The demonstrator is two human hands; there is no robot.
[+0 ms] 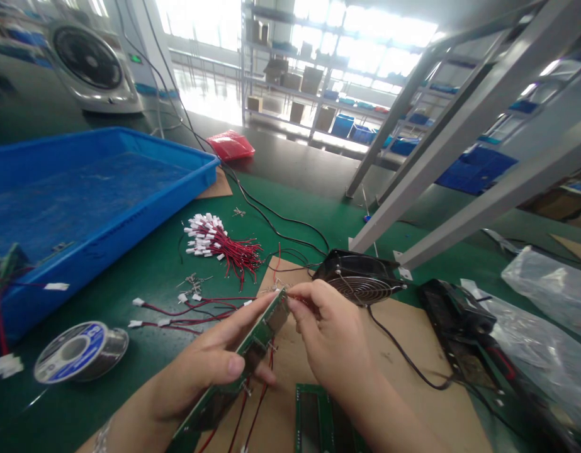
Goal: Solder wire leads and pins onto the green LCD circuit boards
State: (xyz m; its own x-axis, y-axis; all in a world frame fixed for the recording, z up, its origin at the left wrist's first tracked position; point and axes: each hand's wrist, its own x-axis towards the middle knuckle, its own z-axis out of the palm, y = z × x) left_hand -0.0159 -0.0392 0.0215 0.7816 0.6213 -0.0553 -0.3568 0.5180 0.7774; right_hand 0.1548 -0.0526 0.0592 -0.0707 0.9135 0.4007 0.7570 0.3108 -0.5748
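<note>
Circuit board (257,345): in the air just above the cardboard sheet (389,340), between the 2 hands. Long, narrow, green, seen nearly edge-on; tilted, its upper end away from the wearer. Dark rectangular parts along the face, a paler grey block near the upper end, small metal pins along the right edge. Thin red and black wires (259,399) hang below that edge.

Left hand (209,365): closed round the board, thumb flat on the near face, other fingers behind. Grip sits lower down—probably to steady the board and leave the upper end free. Tilt likely brings the edge into view.

Right hand (330,327): thumb and forefinger pinched together at the upper end, on what looks like a thin red wire (310,306); exact contact too small to tell.

Below: more green boards (311,418) on the cardboard, partly under the right forearm. The sheet presumably shields the green tabletop (294,207).

Farther out: bundle of wires with white connectors (219,242), loose wires nearer the left hand—within easy reach, it seems. Solder spool (80,352) on its side, far left, near the blue tray (143,214). Black fan (361,277) beyond the right hand, perhaps there to draw off fumes.
</note>
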